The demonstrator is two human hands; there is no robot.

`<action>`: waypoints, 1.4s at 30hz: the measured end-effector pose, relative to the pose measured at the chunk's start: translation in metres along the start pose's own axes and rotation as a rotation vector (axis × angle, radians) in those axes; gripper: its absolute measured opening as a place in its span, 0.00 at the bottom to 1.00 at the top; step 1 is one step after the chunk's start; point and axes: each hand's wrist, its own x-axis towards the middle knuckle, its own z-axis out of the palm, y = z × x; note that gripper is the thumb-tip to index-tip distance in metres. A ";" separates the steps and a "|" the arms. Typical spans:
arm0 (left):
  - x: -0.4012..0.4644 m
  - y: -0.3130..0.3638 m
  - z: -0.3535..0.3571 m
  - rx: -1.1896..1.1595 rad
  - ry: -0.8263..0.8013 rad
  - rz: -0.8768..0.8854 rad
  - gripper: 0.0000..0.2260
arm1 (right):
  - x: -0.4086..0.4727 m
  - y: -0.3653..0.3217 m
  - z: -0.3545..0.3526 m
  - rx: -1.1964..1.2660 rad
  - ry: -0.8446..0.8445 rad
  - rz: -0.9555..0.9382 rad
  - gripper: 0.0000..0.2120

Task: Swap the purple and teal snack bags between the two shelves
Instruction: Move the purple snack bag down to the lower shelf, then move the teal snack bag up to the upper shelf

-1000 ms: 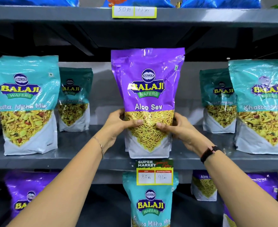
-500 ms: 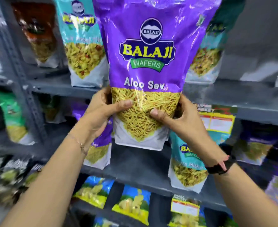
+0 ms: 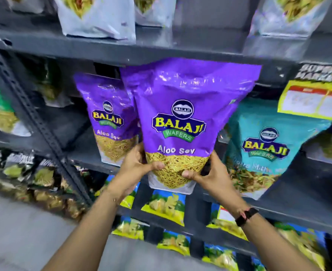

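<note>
I hold a purple Aloo Sev bag upright in front of the lower shelf, gripped near its bottom. My left hand clasps its left lower side, my right hand its right lower side. Behind and to the left, a second purple bag stands on that lower shelf. A teal Khatta Mitha bag stands to the right on the same shelf. On the upper shelf, only the pale bottoms of teal bags show.
A slotted grey upright post runs diagonally at the left. A yellow price tag hangs from the upper shelf's edge at right. Blue and yellow snack packs fill the shelves below. Grey floor lies at lower left.
The purple bag came off the upper shelf and moved down to the lower shelf's level, still held in both hands. My view tilted downward with it.
</note>
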 end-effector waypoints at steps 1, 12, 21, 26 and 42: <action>0.006 -0.010 0.001 0.010 -0.007 -0.022 0.30 | 0.004 0.008 0.001 0.000 -0.002 0.030 0.29; 0.077 -0.070 0.009 0.075 -0.073 -0.105 0.21 | 0.056 0.061 0.006 0.015 0.086 0.116 0.33; 0.077 -0.078 0.010 0.079 -0.083 -0.136 0.28 | 0.053 0.075 0.011 0.059 0.085 0.094 0.38; 0.046 -0.071 0.031 0.209 0.283 0.103 0.34 | 0.027 0.060 0.000 0.009 0.186 0.003 0.44; 0.039 -0.082 0.174 0.544 -0.046 -0.102 0.45 | -0.031 0.097 -0.148 -0.119 0.488 0.116 0.34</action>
